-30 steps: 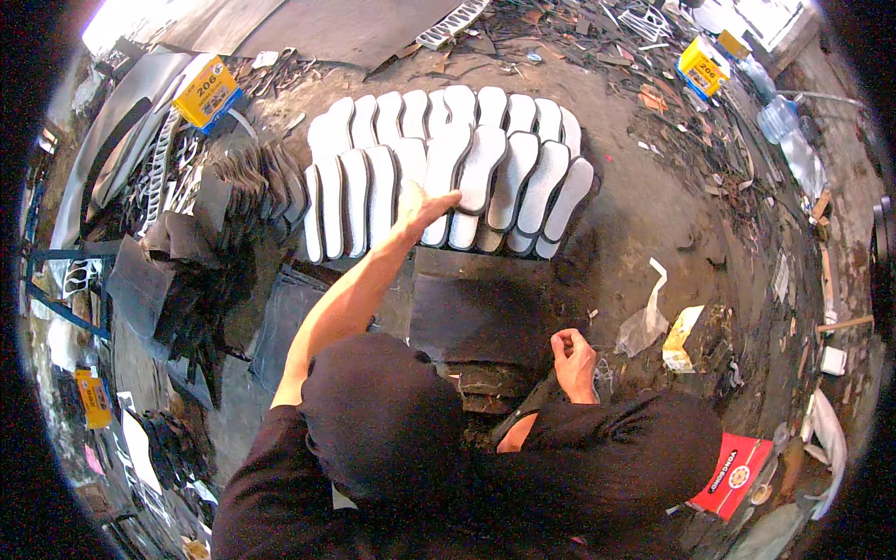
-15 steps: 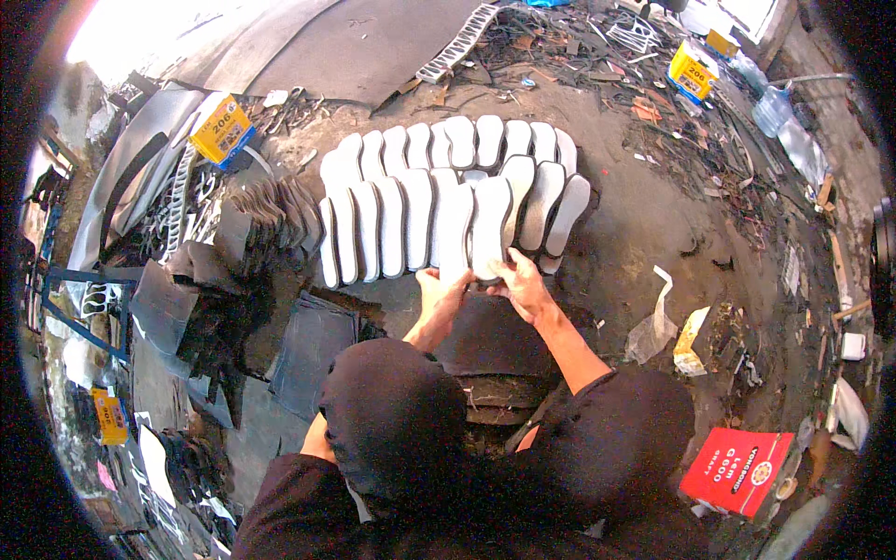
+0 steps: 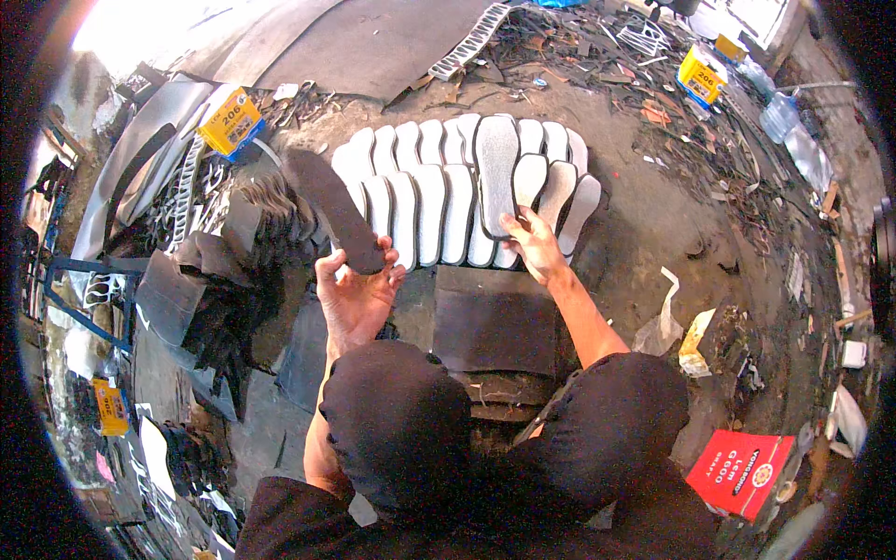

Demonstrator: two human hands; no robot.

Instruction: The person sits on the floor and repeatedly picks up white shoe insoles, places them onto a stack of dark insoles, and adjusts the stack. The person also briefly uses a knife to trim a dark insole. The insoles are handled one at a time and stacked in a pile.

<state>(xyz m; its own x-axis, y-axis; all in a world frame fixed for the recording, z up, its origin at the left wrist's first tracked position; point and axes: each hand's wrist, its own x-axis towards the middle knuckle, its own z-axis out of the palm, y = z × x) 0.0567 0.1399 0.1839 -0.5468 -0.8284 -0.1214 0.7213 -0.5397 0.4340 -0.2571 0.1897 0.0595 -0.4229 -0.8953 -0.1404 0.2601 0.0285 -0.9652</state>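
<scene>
A dark shoe sole (image 3: pixel 334 209) slants up toward the upper left of the frame, its lower end clamped between the thumb and fingers of the left hand (image 3: pixel 355 297), left of centre. Just right, the right hand (image 3: pixel 534 245) rests with loosely spread fingers on the lower edge of the rows of white soles (image 3: pixel 439 196) overlapping on the dirt floor (image 3: pixel 644 215). Below them lies a dark flat sheet (image 3: pixel 495 319). Stacked dark soles (image 3: pixel 224 280) sit at left, a yellow box (image 3: pixel 229 121) upper left, a red box (image 3: pixel 737 471) lower right.
</scene>
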